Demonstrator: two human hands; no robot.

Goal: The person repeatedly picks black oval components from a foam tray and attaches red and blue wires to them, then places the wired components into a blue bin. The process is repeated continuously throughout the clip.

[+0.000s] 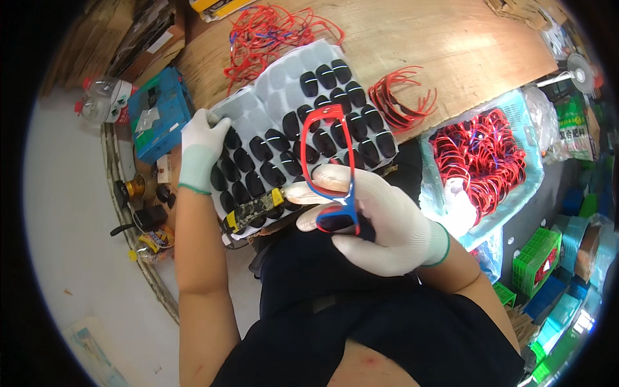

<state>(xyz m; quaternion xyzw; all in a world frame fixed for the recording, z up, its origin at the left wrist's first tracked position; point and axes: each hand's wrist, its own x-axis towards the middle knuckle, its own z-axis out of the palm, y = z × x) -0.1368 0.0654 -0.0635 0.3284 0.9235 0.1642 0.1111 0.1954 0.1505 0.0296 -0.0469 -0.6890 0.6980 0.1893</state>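
Pinching red-and-blue glasses frame (349,201) between nearly closed fingers of right hand (390,226), above lens tray (277,76).
Touching tray's left edge with left hand (204,138), fingers bent, hold unclear; beyond, wooden table (438,39); far right, printed green-and-white sack (572,122).

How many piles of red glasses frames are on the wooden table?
2. One is a big tangled pile beyond the lens tray; the other is a smaller pile just right of the tray. More frames may be hidden behind it.
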